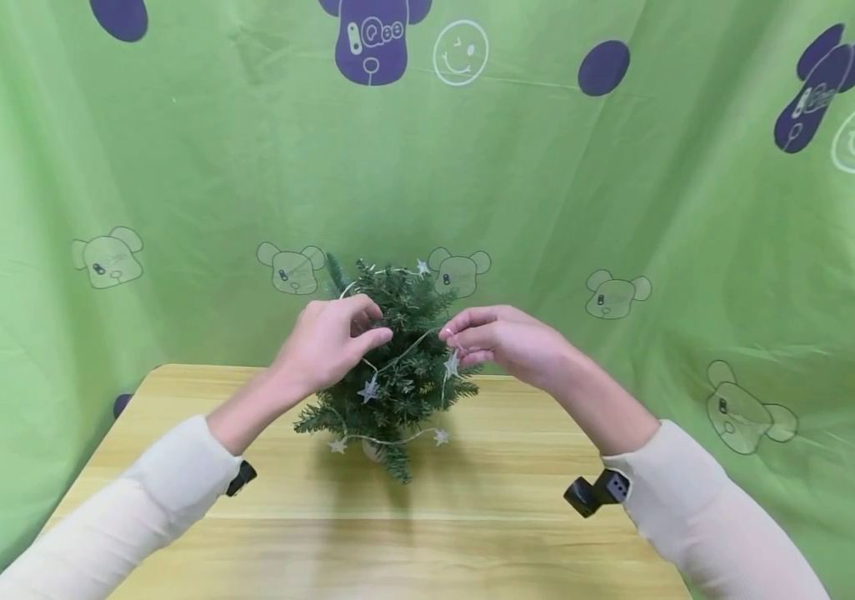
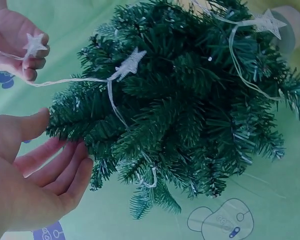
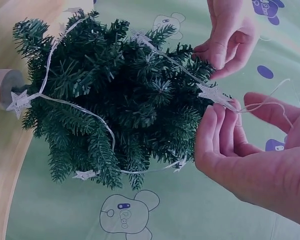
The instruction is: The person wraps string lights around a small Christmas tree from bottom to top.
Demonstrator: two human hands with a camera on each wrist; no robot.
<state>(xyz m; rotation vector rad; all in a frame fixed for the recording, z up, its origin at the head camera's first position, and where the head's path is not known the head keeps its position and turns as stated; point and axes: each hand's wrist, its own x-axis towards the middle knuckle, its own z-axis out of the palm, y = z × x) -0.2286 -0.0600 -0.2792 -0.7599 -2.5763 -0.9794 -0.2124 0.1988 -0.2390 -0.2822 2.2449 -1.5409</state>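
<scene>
A small artificial Christmas tree (image 1: 405, 367) stands on the table, wound with a string of star lights (image 3: 82, 109). My right hand (image 1: 510, 342) is at the tree's right side, pinching the light string beside a star (image 3: 210, 93). Loose loops of wire (image 3: 270, 104) trail from those fingers in the right wrist view. On the opposite side, my left hand (image 2: 45, 170) has its thumb and relaxed fingers apart around the branch tips. Another star (image 1: 369, 390) hangs in front, below the left hand. The string runs diagonally across the foliage between the hands.
The tree's round pale base (image 3: 5, 87) shows under the branches. It is on a light wooden table (image 1: 285, 533). Behind the table hangs a green printed cloth (image 1: 517, 183). Low branches and two stars spread out over the tabletop.
</scene>
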